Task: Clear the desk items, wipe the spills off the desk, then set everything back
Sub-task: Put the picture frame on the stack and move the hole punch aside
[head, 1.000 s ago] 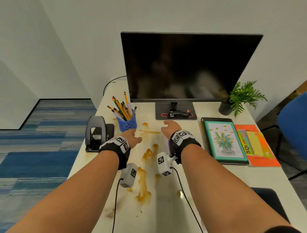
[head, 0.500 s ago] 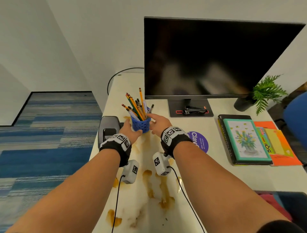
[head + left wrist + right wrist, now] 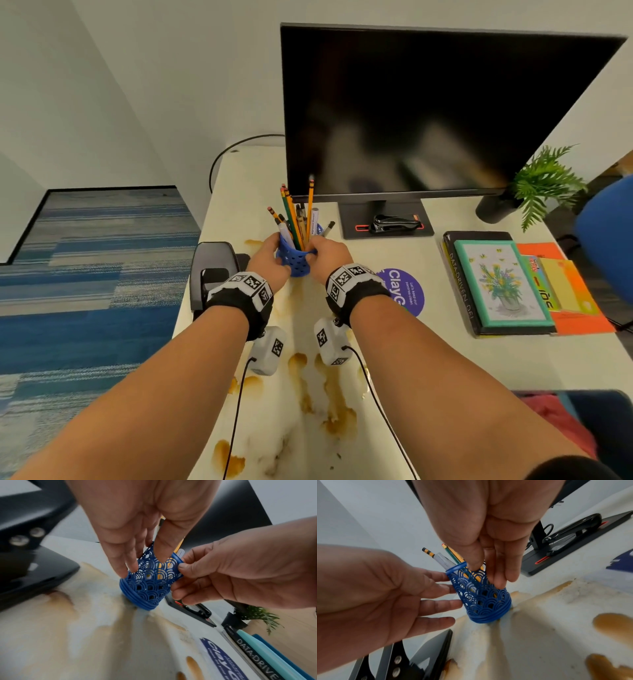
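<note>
Head view: the left hand (image 3: 270,257) and right hand (image 3: 325,255) each grip the blue pencil holder (image 3: 295,260), fingers curled around its sides; it stands on stained table (image 3: 445,359) near the left edge.

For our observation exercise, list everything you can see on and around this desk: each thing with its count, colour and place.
pencil cup: one, blue, desk left-centre, held
pencils: several, mostly yellow, in cup
hole punch: one, black, desk left edge
spills: several, brown, desk front
monitor: one, black, desk back
stapler: one, black, monitor base
sticker: one, purple, desk centre
books: stack, desk right
plant: one, green, back right
left hand: grips cup
right hand: grips cup
</note>
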The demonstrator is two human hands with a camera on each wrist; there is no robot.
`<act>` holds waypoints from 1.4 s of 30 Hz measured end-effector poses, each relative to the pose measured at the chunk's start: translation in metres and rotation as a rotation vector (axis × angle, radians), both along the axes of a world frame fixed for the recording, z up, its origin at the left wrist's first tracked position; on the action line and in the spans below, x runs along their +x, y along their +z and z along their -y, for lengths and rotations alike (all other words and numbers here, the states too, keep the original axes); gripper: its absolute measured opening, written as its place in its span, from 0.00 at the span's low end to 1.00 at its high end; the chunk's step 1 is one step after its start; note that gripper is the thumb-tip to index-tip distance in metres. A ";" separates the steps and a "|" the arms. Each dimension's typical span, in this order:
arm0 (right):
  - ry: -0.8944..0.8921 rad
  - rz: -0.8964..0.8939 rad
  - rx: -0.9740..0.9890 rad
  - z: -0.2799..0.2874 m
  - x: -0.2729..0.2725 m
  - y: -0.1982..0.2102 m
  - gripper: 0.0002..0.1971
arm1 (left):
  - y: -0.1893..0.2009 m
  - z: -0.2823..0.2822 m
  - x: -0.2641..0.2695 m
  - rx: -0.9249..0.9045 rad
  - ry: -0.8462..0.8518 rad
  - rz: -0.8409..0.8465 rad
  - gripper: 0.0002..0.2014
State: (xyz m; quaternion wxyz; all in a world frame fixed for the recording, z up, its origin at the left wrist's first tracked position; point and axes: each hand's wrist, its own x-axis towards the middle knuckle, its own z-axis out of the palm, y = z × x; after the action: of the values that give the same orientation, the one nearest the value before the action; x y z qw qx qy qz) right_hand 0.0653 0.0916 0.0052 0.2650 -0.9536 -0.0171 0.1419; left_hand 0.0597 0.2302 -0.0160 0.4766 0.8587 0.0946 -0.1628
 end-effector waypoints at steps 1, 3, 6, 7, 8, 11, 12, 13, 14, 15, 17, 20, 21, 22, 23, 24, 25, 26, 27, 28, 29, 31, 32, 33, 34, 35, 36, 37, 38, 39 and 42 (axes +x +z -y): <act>-0.004 0.005 -0.002 0.006 -0.001 0.003 0.08 | 0.002 0.006 0.000 -0.009 -0.010 0.010 0.37; -0.011 0.011 -0.014 0.022 -0.003 0.010 0.08 | 0.005 0.022 -0.001 -0.031 -0.026 0.029 0.37; -0.027 0.007 -0.043 0.049 -0.008 0.021 0.08 | 0.014 0.051 -0.006 -0.065 -0.045 0.027 0.36; -0.032 0.004 -0.060 0.061 -0.011 0.024 0.09 | 0.016 0.063 -0.009 -0.063 -0.053 0.025 0.35; -0.037 -0.002 -0.076 0.072 -0.013 0.027 0.09 | 0.019 0.074 -0.011 -0.064 -0.059 0.027 0.35; -0.063 -0.010 -0.106 0.106 -0.020 0.035 0.10 | 0.024 0.108 -0.015 -0.065 -0.096 0.041 0.34; -0.074 -0.012 -0.115 0.117 -0.023 0.038 0.10 | 0.025 0.120 -0.017 -0.069 -0.109 0.046 0.34; -0.083 -0.013 -0.125 0.128 -0.025 0.040 0.11 | 0.025 0.130 -0.018 -0.078 -0.123 0.040 0.33; -0.092 -0.016 -0.136 0.139 -0.027 0.041 0.11 | 0.026 0.141 -0.020 -0.094 -0.137 0.034 0.33; -0.099 -0.023 -0.147 0.151 -0.029 0.043 0.11 | 0.026 0.152 -0.022 -0.110 -0.150 0.022 0.33; -0.105 -0.044 -0.171 0.172 -0.033 0.044 0.11 | 0.025 0.172 -0.023 -0.124 -0.172 0.013 0.33; -0.131 -0.064 -0.197 0.198 -0.037 0.044 0.12 | 0.023 0.199 -0.025 -0.107 -0.197 0.006 0.34; -0.144 -0.064 -0.200 0.206 -0.038 0.043 0.13 | 0.024 0.207 -0.026 -0.095 -0.208 0.002 0.34; -0.153 -0.064 -0.205 0.213 -0.039 0.043 0.13 | 0.025 0.215 -0.026 -0.088 -0.218 0.005 0.33; -0.157 -0.070 -0.214 0.218 -0.039 0.043 0.13 | 0.025 0.221 -0.026 -0.077 -0.230 0.007 0.32; -0.156 -0.079 -0.224 0.223 -0.039 0.043 0.14 | 0.027 0.228 -0.026 -0.063 -0.243 0.007 0.31; -0.155 -0.086 -0.232 0.227 -0.039 0.044 0.14 | 0.028 0.234 -0.026 -0.054 -0.251 0.002 0.29; -0.158 -0.092 -0.235 0.231 -0.039 0.044 0.15 | 0.028 0.238 -0.026 -0.047 -0.256 0.002 0.29; -0.165 -0.094 -0.232 0.235 -0.038 0.043 0.15 | 0.026 0.242 -0.024 -0.044 -0.254 0.004 0.29; -0.169 -0.093 -0.231 0.238 -0.037 0.042 0.15 | 0.025 0.245 -0.023 -0.040 -0.252 0.005 0.30; -0.171 -0.092 -0.231 0.240 -0.036 0.040 0.14 | 0.024 0.246 -0.022 -0.035 -0.254 0.007 0.31; -0.166 -0.111 -0.246 0.243 -0.034 0.036 0.14 | 0.023 0.249 -0.021 0.006 -0.292 -0.014 0.32; -0.160 -0.134 -0.259 0.243 -0.034 0.033 0.15 | 0.023 0.249 -0.021 0.029 -0.322 -0.029 0.32; -0.150 -0.159 -0.269 0.243 -0.033 0.031 0.16 | 0.022 0.249 -0.020 0.050 -0.351 -0.039 0.32; -0.138 -0.183 -0.275 0.243 -0.032 0.030 0.17 | 0.021 0.250 -0.020 0.068 -0.371 -0.047 0.32; -0.131 -0.202 -0.282 0.243 -0.031 0.029 0.19 | 0.020 0.250 -0.020 0.077 -0.379 -0.051 0.32; -0.129 -0.212 -0.286 0.243 -0.030 0.028 0.19 | 0.019 0.250 -0.020 0.084 -0.381 -0.055 0.33; -0.129 -0.215 -0.287 0.243 -0.030 0.028 0.20 | 0.018 0.250 -0.020 0.088 -0.381 -0.057 0.34; -0.135 -0.215 -0.284 0.242 -0.029 0.028 0.20 | 0.018 0.250 -0.020 0.093 -0.384 -0.063 0.34; -0.146 -0.216 -0.281 0.241 -0.030 0.028 0.20 | 0.018 0.250 -0.020 0.093 -0.386 -0.066 0.35; -0.186 -0.206 -0.255 0.238 -0.030 0.029 0.22 | 0.020 0.246 -0.020 0.102 -0.399 -0.069 0.37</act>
State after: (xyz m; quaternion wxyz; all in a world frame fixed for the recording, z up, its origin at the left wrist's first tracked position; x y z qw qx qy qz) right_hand 0.0350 -0.1461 0.0346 0.1544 -0.9573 0.1165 0.2147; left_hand 0.0401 -0.0159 0.0038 0.3871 0.8775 -0.0531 -0.2781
